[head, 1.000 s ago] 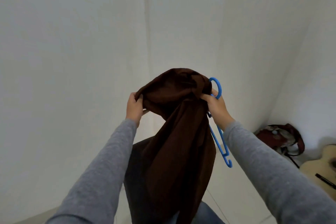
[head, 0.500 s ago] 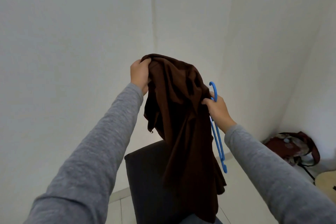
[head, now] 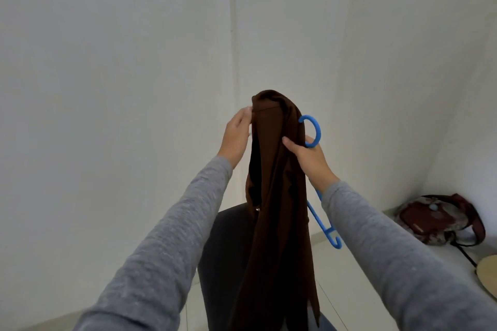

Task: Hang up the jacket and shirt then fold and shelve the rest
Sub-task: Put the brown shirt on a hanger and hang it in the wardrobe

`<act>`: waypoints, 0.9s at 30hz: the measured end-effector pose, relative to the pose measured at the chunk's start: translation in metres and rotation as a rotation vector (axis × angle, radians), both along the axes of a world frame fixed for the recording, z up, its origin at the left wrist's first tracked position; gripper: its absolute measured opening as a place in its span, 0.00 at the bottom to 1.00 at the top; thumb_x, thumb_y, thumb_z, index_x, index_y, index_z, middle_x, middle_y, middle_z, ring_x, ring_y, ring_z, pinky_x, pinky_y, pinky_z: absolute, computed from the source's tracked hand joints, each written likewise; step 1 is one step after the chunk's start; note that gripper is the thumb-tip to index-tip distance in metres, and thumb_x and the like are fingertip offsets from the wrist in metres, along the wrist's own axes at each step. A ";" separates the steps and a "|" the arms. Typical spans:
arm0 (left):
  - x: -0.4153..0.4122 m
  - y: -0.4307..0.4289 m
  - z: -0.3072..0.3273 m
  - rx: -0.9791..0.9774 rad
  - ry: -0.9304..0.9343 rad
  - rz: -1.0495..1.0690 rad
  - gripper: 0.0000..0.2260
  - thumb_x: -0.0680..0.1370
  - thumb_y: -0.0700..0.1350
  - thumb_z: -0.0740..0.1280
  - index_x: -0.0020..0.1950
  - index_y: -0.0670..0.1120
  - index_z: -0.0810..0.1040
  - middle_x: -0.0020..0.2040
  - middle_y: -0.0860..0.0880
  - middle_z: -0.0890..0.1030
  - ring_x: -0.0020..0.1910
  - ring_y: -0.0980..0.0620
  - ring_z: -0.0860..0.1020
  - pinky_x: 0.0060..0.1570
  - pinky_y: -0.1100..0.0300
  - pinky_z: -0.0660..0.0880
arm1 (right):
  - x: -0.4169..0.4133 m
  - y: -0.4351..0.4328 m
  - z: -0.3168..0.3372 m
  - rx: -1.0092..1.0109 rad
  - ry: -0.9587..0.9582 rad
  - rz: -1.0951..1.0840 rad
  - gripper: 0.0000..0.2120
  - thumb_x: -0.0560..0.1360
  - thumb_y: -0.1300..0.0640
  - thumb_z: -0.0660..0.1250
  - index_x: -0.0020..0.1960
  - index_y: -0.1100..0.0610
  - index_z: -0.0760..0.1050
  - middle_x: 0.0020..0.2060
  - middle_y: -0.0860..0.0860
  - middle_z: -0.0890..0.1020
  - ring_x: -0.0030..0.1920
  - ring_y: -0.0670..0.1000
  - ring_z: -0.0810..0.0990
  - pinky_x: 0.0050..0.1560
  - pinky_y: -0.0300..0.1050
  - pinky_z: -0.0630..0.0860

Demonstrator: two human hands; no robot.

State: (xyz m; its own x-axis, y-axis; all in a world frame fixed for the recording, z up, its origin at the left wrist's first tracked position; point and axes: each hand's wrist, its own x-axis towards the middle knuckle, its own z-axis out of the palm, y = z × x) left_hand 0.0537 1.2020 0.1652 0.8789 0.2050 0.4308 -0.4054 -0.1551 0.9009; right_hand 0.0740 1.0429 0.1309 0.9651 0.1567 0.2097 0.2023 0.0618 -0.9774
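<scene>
A dark brown garment point(head: 279, 196) hangs in a long bunch in front of me, draped over a blue plastic hanger point(head: 313, 131). My right hand point(head: 309, 158) grips the hanger just below its hook, together with a fold of the cloth. The hanger's lower arm point(head: 326, 228) sticks out to the right under my wrist; its other arm is hidden inside the cloth. My left hand point(head: 238, 137) touches the garment's top hem with its fingertips, palm toward the cloth.
A dark chair back point(head: 228, 250) stands right behind the hanging cloth. White walls meet in a corner ahead. On the floor at the right lie a maroon bag point(head: 443, 217) and the edge of a guitar body point(head: 486, 274).
My left hand came down from holding the cloth up high and now lies at the top hem. The garment has dropped into a narrower, straighter bunch over the hanger.
</scene>
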 end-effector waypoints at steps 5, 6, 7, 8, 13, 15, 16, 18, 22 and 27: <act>0.008 0.008 -0.119 0.238 0.377 0.082 0.27 0.74 0.52 0.68 0.69 0.44 0.65 0.63 0.45 0.68 0.62 0.47 0.71 0.66 0.49 0.68 | -0.004 0.007 -0.002 0.063 0.016 -0.006 0.04 0.77 0.53 0.66 0.49 0.50 0.78 0.49 0.51 0.83 0.51 0.51 0.81 0.54 0.44 0.78; 0.005 0.005 -0.136 0.250 0.422 0.085 0.28 0.74 0.52 0.69 0.69 0.45 0.63 0.63 0.46 0.68 0.63 0.47 0.71 0.67 0.48 0.67 | -0.005 0.007 -0.003 0.074 0.020 -0.010 0.04 0.77 0.53 0.66 0.50 0.51 0.79 0.49 0.51 0.83 0.51 0.51 0.81 0.55 0.45 0.78; 0.001 0.002 -0.150 0.240 0.440 0.116 0.25 0.74 0.50 0.68 0.68 0.47 0.63 0.62 0.46 0.70 0.62 0.47 0.71 0.66 0.47 0.67 | -0.005 0.007 -0.004 0.082 0.021 -0.009 0.05 0.77 0.54 0.66 0.50 0.51 0.79 0.49 0.52 0.83 0.51 0.52 0.81 0.55 0.46 0.78; 0.000 0.001 -0.163 0.210 0.437 0.152 0.21 0.75 0.49 0.67 0.64 0.49 0.63 0.59 0.47 0.72 0.60 0.46 0.73 0.65 0.45 0.68 | -0.005 0.006 -0.004 0.084 0.022 -0.006 0.05 0.77 0.54 0.66 0.50 0.52 0.79 0.49 0.52 0.83 0.51 0.52 0.81 0.54 0.46 0.78; -0.009 0.012 -0.190 0.223 0.552 0.228 0.08 0.78 0.40 0.60 0.55 0.49 0.65 0.48 0.47 0.77 0.50 0.45 0.77 0.55 0.49 0.74 | -0.004 -0.009 -0.002 0.053 0.024 -0.033 0.06 0.77 0.55 0.65 0.51 0.55 0.78 0.50 0.55 0.82 0.53 0.54 0.80 0.57 0.49 0.77; -0.007 0.021 -0.194 0.331 0.571 0.315 0.06 0.77 0.37 0.61 0.51 0.42 0.75 0.45 0.44 0.79 0.47 0.43 0.79 0.47 0.53 0.75 | -0.003 -0.016 -0.001 0.047 0.018 -0.049 0.07 0.77 0.55 0.64 0.52 0.56 0.78 0.50 0.55 0.82 0.53 0.55 0.80 0.57 0.50 0.76; -0.006 0.027 -0.197 0.375 0.605 0.342 0.07 0.77 0.39 0.62 0.49 0.41 0.79 0.44 0.43 0.80 0.47 0.42 0.79 0.45 0.54 0.75 | -0.003 -0.019 -0.001 0.053 0.014 -0.054 0.07 0.77 0.55 0.64 0.52 0.56 0.78 0.50 0.55 0.82 0.53 0.55 0.80 0.56 0.49 0.76; -0.007 0.037 -0.201 0.368 0.707 0.366 0.07 0.77 0.43 0.64 0.47 0.43 0.82 0.46 0.41 0.82 0.48 0.41 0.79 0.47 0.54 0.75 | -0.003 -0.024 -0.002 0.069 0.011 -0.068 0.06 0.77 0.55 0.64 0.50 0.54 0.78 0.48 0.54 0.82 0.52 0.54 0.80 0.53 0.46 0.77; -0.006 0.044 -0.186 -0.251 0.751 0.221 0.08 0.77 0.39 0.66 0.39 0.41 0.76 0.41 0.40 0.79 0.37 0.44 0.78 0.26 0.61 0.78 | -0.002 -0.033 -0.001 0.058 -0.001 -0.109 0.05 0.77 0.54 0.65 0.47 0.55 0.78 0.46 0.55 0.82 0.50 0.54 0.80 0.53 0.47 0.77; 0.001 0.043 -0.125 -0.315 0.583 0.001 0.06 0.76 0.40 0.68 0.41 0.37 0.77 0.39 0.43 0.79 0.32 0.54 0.80 0.34 0.64 0.80 | 0.002 -0.039 0.000 -0.033 -0.022 -0.133 0.05 0.76 0.54 0.66 0.45 0.54 0.78 0.44 0.53 0.81 0.47 0.50 0.79 0.49 0.43 0.75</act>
